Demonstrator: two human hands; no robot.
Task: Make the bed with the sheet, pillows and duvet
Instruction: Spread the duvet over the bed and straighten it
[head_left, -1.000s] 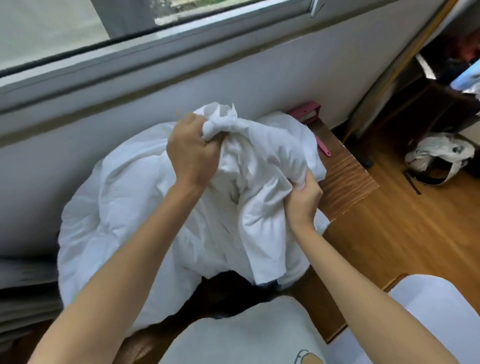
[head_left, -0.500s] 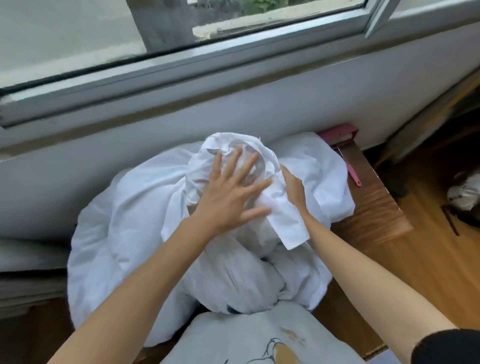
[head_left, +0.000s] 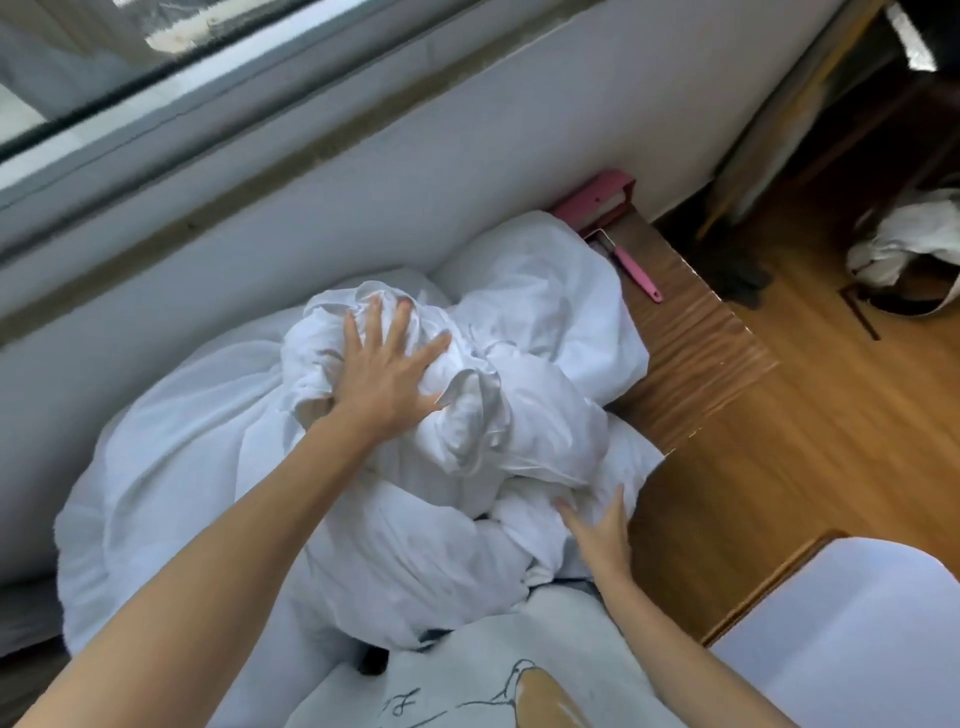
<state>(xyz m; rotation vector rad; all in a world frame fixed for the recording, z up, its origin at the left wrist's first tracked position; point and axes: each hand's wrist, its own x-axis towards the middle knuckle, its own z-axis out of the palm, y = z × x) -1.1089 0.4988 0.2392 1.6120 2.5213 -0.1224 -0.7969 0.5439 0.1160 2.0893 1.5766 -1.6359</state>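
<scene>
On wooden counter (head_left: 691, 358) below window wall: crumpled white bedding heap (head_left: 524, 415). Left hands-side palm (head_left: 382, 376) pressing flat on top, fingers spread; right hand (head_left: 597, 530) released, touching heap's 5 o'clock edge. Pink-handled brush (head_left: 634, 270) at 2 o'clock.

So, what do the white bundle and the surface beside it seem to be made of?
The white bundle looks like thin woven fabric, probably cotton, matte: it creases and folds softly under the left hand. The surface looks like wood or wood-pattern laminate, slightly glossy: it shows brown grain lines and reflections.
</scene>
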